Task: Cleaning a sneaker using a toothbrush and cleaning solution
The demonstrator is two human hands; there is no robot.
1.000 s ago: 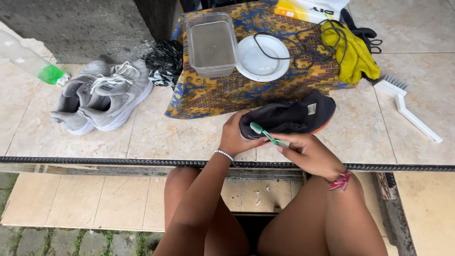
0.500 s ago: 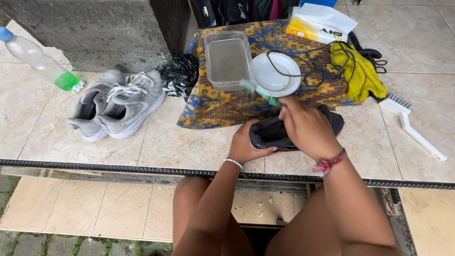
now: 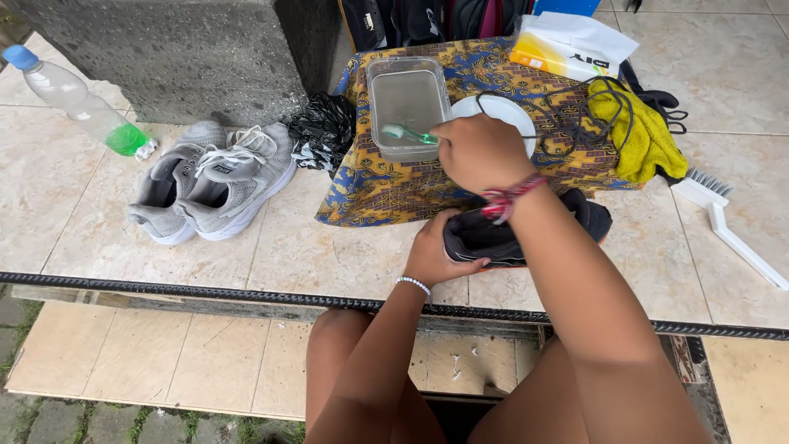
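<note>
R hand hides toothbrush handle

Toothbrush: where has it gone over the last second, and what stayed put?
The right hand carried the toothbrush from the black shoe up into the clear tub. The left hand kept holding the shoe; the grey sneakers did not move.

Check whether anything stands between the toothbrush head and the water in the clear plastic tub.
Nothing visible does. The right hand holds the green toothbrush with its head already over the open clear plastic tub; no lid covers it.
</note>
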